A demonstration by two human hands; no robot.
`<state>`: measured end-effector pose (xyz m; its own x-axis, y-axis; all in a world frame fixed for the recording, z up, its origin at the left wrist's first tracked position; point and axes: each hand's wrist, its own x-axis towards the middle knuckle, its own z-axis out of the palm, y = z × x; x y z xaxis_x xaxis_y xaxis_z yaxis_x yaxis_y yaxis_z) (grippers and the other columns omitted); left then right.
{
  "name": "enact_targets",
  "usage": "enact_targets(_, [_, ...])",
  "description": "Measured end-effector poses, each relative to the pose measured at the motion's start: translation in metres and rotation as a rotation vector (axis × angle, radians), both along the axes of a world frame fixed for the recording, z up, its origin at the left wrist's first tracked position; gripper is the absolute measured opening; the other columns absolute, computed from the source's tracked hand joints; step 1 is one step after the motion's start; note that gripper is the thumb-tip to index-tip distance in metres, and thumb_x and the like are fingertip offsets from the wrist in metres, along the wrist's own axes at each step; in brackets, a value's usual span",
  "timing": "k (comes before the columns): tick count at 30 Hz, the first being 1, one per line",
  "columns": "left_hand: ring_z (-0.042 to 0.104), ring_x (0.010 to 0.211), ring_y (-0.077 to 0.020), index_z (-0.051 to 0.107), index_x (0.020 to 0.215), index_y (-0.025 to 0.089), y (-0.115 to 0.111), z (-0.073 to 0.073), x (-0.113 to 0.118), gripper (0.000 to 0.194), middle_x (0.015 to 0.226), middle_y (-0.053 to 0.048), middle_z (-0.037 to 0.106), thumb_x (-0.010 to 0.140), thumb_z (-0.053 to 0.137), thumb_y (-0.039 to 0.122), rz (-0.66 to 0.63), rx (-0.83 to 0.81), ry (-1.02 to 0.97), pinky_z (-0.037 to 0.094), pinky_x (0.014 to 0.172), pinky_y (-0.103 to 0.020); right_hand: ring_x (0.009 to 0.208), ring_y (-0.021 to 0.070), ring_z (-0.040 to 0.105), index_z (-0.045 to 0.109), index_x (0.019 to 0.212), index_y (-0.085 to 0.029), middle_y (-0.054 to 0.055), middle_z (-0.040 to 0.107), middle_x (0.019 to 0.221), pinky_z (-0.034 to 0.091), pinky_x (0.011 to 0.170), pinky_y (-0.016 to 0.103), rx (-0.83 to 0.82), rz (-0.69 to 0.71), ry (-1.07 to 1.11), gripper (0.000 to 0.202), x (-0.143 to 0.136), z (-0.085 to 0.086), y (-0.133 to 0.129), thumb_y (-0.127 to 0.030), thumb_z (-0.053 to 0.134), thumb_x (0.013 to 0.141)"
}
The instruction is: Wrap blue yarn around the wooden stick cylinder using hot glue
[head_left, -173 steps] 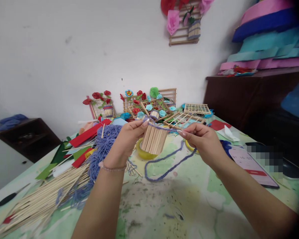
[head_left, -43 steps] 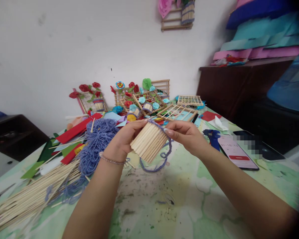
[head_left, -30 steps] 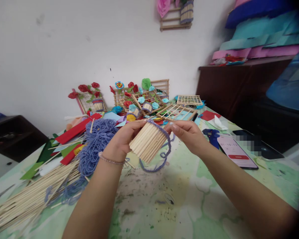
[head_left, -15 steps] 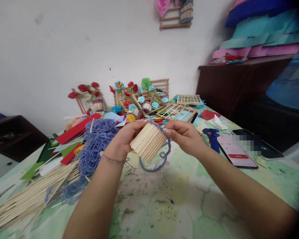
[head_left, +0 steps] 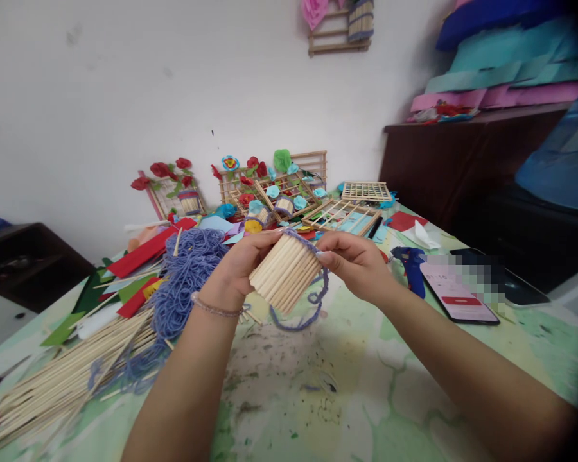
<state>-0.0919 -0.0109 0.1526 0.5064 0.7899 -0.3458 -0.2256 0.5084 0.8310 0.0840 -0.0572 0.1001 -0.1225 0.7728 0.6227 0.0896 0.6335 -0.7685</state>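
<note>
my left hand [head_left: 235, 273] is wrapped around a little stick cup [head_left: 284, 272], holding it tilted up over the table [head_left: 366, 398]. my right hand [head_left: 356, 263] pinches a purple string [head_left: 313, 301] right at the cup's top edge, fingers squeezed together on it. the rest of the string hangs down in a loop under the cup. a big pile of purple yarn [head_left: 185, 279] lies near my left wrist, with long thin sticks [head_left: 62, 385] beside it. a blue glue gun [head_left: 411, 266] and a phone [head_left: 455, 298] lie near my right arm.
</note>
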Motion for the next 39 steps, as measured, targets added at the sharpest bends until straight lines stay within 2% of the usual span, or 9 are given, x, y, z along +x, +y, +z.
enact_targets(3, [0.062, 0.057, -0.0176, 0.066, 0.091, 0.01, 0.001, -0.001, 0.0, 0.019, 0.063, -0.004, 0.066, 0.08, 0.055, 0.02, -0.026, 0.061, 0.018, 0.051, 0.062, -0.031, 0.063, 0.0091, 0.046, 0.056, 0.072, -0.016, -0.001, 0.052, 0.069, 0.037, 0.058, 0.023, -0.002, -0.024, -0.019, 0.029, -0.001, -0.001, 0.0, -0.042, 0.058, 0.084])
enact_targets(6, [0.062, 0.06, -0.0191, 0.067, 0.085, 0.011, 0.002, -0.003, -0.002, 0.016, 0.063, -0.005, 0.065, 0.075, 0.061, 0.022, -0.061, 0.131, 0.028, 0.05, 0.062, -0.031, 0.063, 0.0091, 0.046, 0.054, 0.072, -0.017, -0.001, 0.052, 0.069, 0.037, 0.058, 0.023, 0.0, -0.014, -0.026, 0.029, 0.0, -0.002, 0.0, -0.042, 0.057, 0.084])
enact_targets(9, [0.061, 0.059, -0.017, 0.067, 0.077, 0.012, 0.001, -0.004, -0.003, 0.009, 0.062, -0.004, 0.064, 0.073, 0.062, 0.019, -0.055, 0.152, 0.026, 0.048, 0.06, -0.029, 0.068, 0.0107, 0.049, 0.057, 0.075, -0.017, 0.001, 0.055, 0.074, 0.04, 0.061, 0.024, 0.015, 0.028, -0.02, 0.029, 0.001, 0.0, -0.002, -0.044, 0.057, 0.084])
enact_targets(13, [0.057, 0.057, -0.0125, 0.065, 0.073, 0.013, -0.001, -0.005, -0.001, 0.004, 0.062, -0.001, 0.062, 0.071, 0.063, 0.016, -0.071, 0.168, 0.01, 0.044, 0.059, -0.025, 0.078, 0.0137, 0.054, 0.061, 0.078, -0.018, 0.003, 0.058, 0.08, 0.044, 0.069, 0.026, 0.04, 0.058, -0.033, 0.037, 0.002, 0.003, -0.004, -0.051, 0.046, 0.088])
enact_targets(18, [0.054, 0.054, -0.0118, 0.062, 0.069, 0.012, 0.001, -0.011, 0.003, 0.009, 0.063, -0.001, 0.061, 0.068, 0.066, 0.019, -0.105, 0.232, 0.06, 0.042, 0.056, -0.027, 0.069, 0.0107, 0.05, 0.059, 0.077, -0.017, 0.001, 0.054, 0.074, 0.041, 0.061, 0.022, -0.018, 0.092, -0.04, 0.027, 0.002, 0.003, -0.005, -0.042, 0.054, 0.087])
enact_targets(22, [0.052, 0.052, -0.0121, 0.06, 0.069, 0.012, 0.002, -0.013, 0.004, 0.01, 0.059, 0.0, 0.057, 0.067, 0.067, 0.02, -0.097, 0.282, 0.092, 0.04, 0.054, -0.027, 0.063, 0.0087, 0.047, 0.057, 0.073, -0.016, 0.0, 0.052, 0.07, 0.039, 0.055, 0.02, -0.061, 0.092, -0.007, 0.026, 0.001, 0.002, -0.005, -0.039, 0.058, 0.085])
enact_targets(30, [0.054, 0.051, -0.0124, 0.062, 0.067, 0.011, 0.002, -0.011, 0.005, 0.008, 0.059, -0.001, 0.061, 0.066, 0.066, 0.018, -0.019, 0.259, 0.101, 0.041, 0.052, -0.026, 0.061, 0.0075, 0.045, 0.055, 0.072, -0.016, -0.001, 0.05, 0.068, 0.038, 0.055, 0.02, -0.003, 0.024, -0.058, 0.028, -0.002, 0.003, -0.003, -0.039, 0.053, 0.088])
enact_targets(39, [0.057, 0.055, -0.0136, 0.06, 0.067, 0.011, 0.003, -0.015, 0.005, 0.01, 0.062, -0.002, 0.062, 0.066, 0.067, 0.019, -0.073, 0.289, 0.065, 0.044, 0.056, -0.027, 0.07, 0.0116, 0.052, 0.066, 0.082, -0.017, 0.002, 0.059, 0.077, 0.042, 0.059, 0.022, -0.101, 0.044, -0.051, 0.037, 0.0, 0.002, -0.003, -0.049, 0.048, 0.088])
